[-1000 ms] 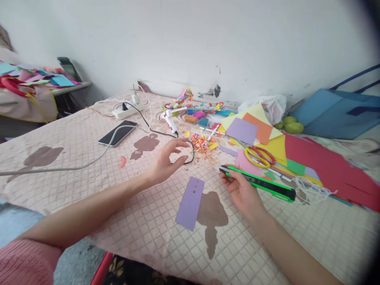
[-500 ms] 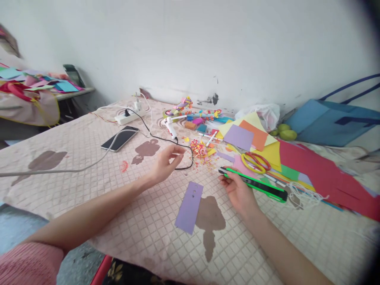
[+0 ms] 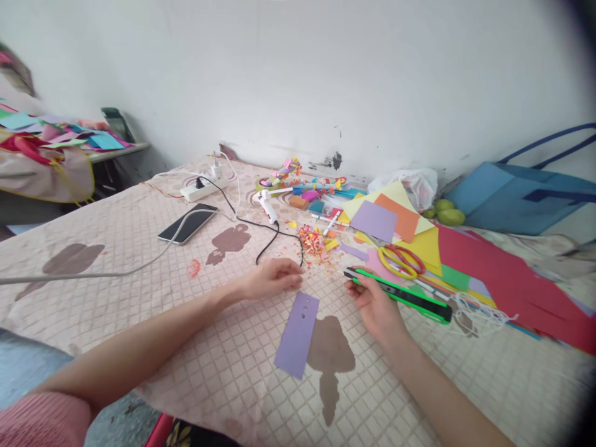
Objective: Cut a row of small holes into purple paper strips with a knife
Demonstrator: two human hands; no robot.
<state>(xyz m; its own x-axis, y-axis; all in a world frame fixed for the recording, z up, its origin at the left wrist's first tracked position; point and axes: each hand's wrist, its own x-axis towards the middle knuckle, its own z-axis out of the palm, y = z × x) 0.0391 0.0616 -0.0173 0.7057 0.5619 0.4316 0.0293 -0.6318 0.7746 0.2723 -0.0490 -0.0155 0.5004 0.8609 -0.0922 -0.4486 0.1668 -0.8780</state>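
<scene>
My right hand (image 3: 375, 307) grips a green and black utility knife (image 3: 410, 295), its tip pointing left, just above the table. My left hand (image 3: 274, 277) is just above and left of a purple paper strip (image 3: 297, 341), fingers loosely bent, with nothing visible in them. Three small holes run down the upper end of that strip, which lies flat on the patterned tablecloth (image 3: 223, 360). Beyond my hands is a small heap of red and yellow paper scraps (image 3: 314, 241).
A white glue gun (image 3: 266, 206) with a black cord, a power strip (image 3: 200, 190) and a phone (image 3: 187, 223) are at the left. Yellow and red scissors (image 3: 401, 261), coloured paper sheets (image 3: 507, 273) and white string (image 3: 482, 313) lie right. A blue bag (image 3: 507, 195) stands behind.
My left hand has moved right and down, closer to the top of the purple strip. My right hand keeps hold of the utility knife in nearly the same place.
</scene>
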